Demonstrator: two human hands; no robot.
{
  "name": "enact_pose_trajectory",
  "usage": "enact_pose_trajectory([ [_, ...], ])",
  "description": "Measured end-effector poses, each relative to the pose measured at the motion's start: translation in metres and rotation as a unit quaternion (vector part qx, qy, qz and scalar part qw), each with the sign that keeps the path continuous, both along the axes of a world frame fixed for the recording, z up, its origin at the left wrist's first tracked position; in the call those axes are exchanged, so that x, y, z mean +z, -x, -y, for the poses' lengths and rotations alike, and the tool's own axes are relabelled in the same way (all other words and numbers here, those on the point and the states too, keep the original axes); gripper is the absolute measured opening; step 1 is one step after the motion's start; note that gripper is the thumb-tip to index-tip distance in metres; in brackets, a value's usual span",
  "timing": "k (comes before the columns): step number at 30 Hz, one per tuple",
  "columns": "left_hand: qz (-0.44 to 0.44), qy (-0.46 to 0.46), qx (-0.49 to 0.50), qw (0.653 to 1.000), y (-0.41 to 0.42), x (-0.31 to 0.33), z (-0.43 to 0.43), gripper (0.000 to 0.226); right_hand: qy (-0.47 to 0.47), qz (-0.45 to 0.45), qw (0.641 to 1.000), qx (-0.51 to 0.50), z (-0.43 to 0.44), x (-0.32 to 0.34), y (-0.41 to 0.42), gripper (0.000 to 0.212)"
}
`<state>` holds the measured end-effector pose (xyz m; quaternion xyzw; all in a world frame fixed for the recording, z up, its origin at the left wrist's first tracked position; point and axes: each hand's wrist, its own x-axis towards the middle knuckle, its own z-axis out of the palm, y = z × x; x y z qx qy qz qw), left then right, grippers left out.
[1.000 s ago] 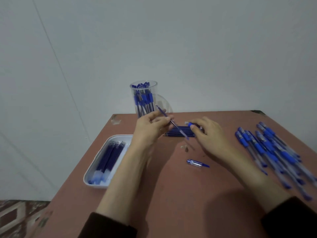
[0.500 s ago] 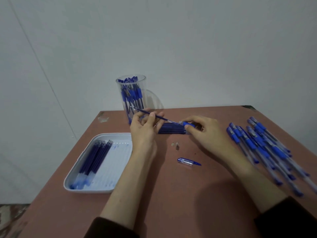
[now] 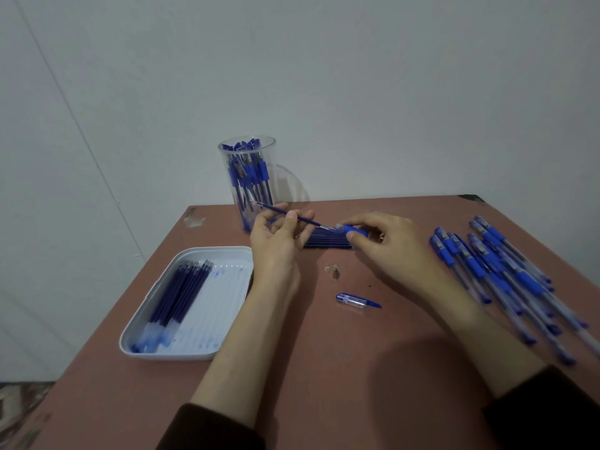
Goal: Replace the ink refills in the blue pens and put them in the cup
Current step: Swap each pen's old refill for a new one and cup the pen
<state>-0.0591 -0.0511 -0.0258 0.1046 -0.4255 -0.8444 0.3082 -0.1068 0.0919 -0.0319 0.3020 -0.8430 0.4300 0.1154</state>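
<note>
The left hand (image 3: 276,245), pinching the refill (image 3: 305,219) in its fingers, is swinging it level into the pen barrel (image 3: 353,229) the right hand (image 3: 389,246) is gripping, so insertion is beginning.

No legible text anywhere

Blue pens (image 3: 496,274), white tray (image 3: 156,319)

- The thin blue refill (image 3: 285,213) you're pinching slants across centre frame, its lower right end at the mouth of the pen barrel (image 3: 355,229) with the blue grip.
- A flat row of dark spare refills (image 3: 326,241) lies just beneath them.
- The clear cup (image 3: 256,206) stands upright at upper centre, crowded with upright pens (image 3: 251,172).
- The loose pens (image 3: 493,274) sprawl in a pile at right.
</note>
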Motion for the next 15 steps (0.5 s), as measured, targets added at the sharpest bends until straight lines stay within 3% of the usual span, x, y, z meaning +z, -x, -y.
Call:
enact_pose_trajectory([
  [15,-0.012,-0.029,0.006,0.999,0.0014,-0.0016,0.0035,0.015,-0.009,0.003,1.0,0.002,-0.0042,0.0025,0.0021,0.02],
])
